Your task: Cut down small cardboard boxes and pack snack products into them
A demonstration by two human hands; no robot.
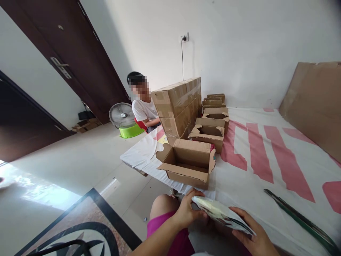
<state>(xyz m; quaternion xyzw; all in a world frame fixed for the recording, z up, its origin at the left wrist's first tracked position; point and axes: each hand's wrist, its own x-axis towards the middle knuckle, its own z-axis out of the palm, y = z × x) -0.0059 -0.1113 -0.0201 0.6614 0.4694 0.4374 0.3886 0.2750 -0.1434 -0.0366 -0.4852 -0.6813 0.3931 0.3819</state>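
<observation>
Over my lap, both hands hold a flat pale packet (221,211) with a yellowish-green printed face; its exact kind I cannot make out. My left hand (189,211) is closed on its left end, thumb below and fingers on top. The right end is gripped by my right hand (250,231), whose thumb and fingers lie on either side. Just beyond the packet, an open cardboard box (186,174) stands at the table's near edge, its flaps up and its visible inside bare brown card.
More open boxes (209,133) run in a row toward the wall, beside stacked taped cartons (178,106). A green-and-black strip-like object (301,220) lies on the cloth-covered table (239,188). A large cardboard sheet (314,103) leans at right. A person (145,108) sits behind the cartons near a fan (122,115).
</observation>
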